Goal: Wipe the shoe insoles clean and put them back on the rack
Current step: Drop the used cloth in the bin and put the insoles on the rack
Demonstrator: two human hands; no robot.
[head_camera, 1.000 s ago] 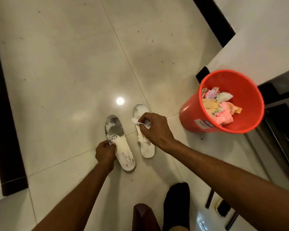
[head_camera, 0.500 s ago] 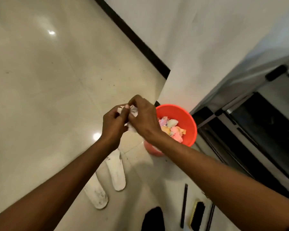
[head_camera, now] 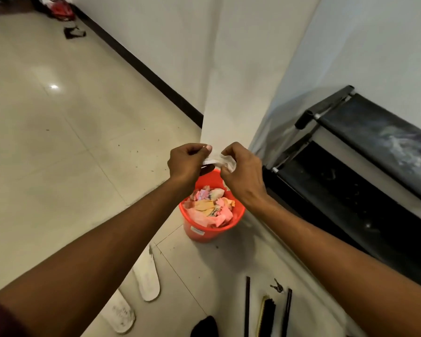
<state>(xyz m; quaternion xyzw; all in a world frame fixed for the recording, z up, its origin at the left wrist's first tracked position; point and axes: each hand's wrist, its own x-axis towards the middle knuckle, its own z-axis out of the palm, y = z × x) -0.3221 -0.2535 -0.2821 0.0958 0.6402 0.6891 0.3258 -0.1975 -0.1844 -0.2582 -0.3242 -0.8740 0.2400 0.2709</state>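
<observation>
1. The two insoles [head_camera: 147, 278] lie side by side on the floor [head_camera: 58, 166], unheld, well apart from the rack [head_camera: 350, 181]
2. The white wipe [head_camera: 220, 162] is above the red bin [head_camera: 212, 229]; the left hand [head_camera: 187, 164] and right hand [head_camera: 243, 176] each pinch an end, fingers clamped on it
3. Likely risk: pulling too hard tears it, or a slack pinch drops it into the bin
4. Half a second earlier the hands met over the wipe; now they are drawn apart, stretching it

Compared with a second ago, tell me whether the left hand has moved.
Yes. The left hand left the insole on the floor and rose to above the bucket, where it pinches the wipe together with the right hand.
</observation>
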